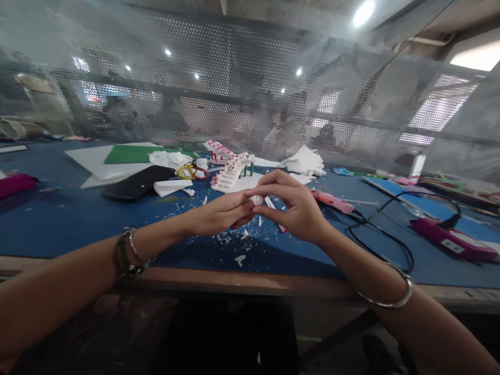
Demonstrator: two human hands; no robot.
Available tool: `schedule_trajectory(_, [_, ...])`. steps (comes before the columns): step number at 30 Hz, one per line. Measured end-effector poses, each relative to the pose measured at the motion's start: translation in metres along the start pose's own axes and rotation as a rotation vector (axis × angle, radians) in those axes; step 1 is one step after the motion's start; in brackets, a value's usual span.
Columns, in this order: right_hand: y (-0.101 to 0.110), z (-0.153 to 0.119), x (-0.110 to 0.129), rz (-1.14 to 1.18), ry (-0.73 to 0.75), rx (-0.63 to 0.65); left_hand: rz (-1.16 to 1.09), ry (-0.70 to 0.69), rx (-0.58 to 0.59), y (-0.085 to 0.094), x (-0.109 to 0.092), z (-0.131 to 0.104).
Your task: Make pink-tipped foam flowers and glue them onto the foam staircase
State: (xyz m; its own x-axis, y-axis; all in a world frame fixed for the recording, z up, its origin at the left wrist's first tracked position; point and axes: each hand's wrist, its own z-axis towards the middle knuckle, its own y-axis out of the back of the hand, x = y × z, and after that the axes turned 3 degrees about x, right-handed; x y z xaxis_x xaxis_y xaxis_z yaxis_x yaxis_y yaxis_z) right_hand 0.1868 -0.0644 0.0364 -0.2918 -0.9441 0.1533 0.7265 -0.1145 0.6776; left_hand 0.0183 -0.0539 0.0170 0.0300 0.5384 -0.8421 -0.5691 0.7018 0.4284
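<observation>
Above the blue table, my two hands meet around a small white rounded piece (256, 200), perhaps paper or foam; its exact kind is hard to make out. My right hand (292, 204) pinches it between thumb and fingers from the right. From the left, the closed fingertips of my left hand (222, 214) press against the same piece. Just beyond the hands stands a white model staircase (228, 179) with pink bits on it and small green and red posts. White scraps (245, 234) are scattered on the table below my hands.
To the left lie a black phone-like slab (136, 183), scissors (191, 172) with yellow and red handles, and a green sheet (130, 154). On the right are a pink glue gun (336, 202), a black cable (394, 240) and a purple power strip (449, 239). Behind stands a perforated screen (242, 67).
</observation>
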Motion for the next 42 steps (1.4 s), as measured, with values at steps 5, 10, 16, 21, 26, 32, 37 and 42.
schedule_trajectory(5, [-0.005, -0.001, 0.002, -0.007, 0.015, 0.054, -0.098, 0.153, -0.052, -0.002, -0.004, 0.000])
schedule_trajectory(10, [-0.008, -0.002, 0.002, -0.020, 0.039, 0.013, -0.110, 0.139, -0.088, -0.003, -0.003, 0.001])
schedule_trajectory(16, [-0.012, -0.003, 0.007, -0.033, 0.052, -0.046, -0.087, 0.104, -0.138, -0.005, 0.001, 0.000])
schedule_trajectory(21, [-0.014, -0.002, 0.007, -0.112, 0.078, -0.102, -0.114, 0.082, -0.137, -0.004, 0.001, 0.002])
schedule_trajectory(26, [-0.013, -0.002, 0.006, -0.157, -0.010, -0.176, -0.209, 0.037, -0.105, -0.006, -0.001, 0.004])
schedule_trajectory(32, [-0.013, -0.002, 0.009, -0.065, -0.061, -0.161, -0.210, 0.070, -0.131, -0.007, 0.000, 0.005])
schedule_trajectory(37, [-0.013, -0.001, 0.009, -0.043, -0.082, -0.087, -0.190, 0.079, -0.104, -0.006, 0.001, 0.004])
schedule_trajectory(42, [-0.015, -0.001, 0.009, -0.045, -0.051, -0.117, -0.200, 0.081, -0.095, -0.005, 0.004, 0.002])
